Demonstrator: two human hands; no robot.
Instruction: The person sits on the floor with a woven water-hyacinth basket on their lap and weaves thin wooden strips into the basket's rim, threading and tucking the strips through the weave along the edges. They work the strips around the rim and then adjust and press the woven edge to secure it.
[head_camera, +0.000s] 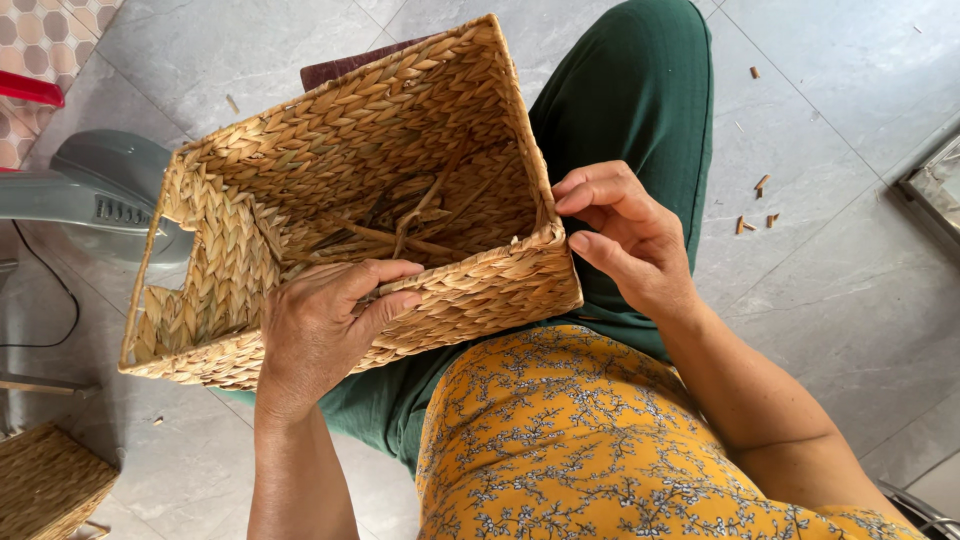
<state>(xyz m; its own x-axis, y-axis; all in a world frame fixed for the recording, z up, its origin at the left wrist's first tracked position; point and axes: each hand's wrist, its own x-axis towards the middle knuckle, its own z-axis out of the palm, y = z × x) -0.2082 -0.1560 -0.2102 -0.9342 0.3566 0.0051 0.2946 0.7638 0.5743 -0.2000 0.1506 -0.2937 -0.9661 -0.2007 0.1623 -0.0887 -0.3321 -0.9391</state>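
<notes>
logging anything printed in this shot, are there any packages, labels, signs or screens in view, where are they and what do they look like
No packages, labels, signs or screens in view.
Nearest thing to one: grey plastic fan base on the tiled floor at far left, rounded, with a row of small buttons.
The rectangular woven straw basket on the lap, gripped by the left hand with the right hand at its corner, is plain tan, unlabelled.

Woven basket (330, 160) on lap, left hand (320, 330) gripping rim, right hand (630, 235) at corner
</notes>
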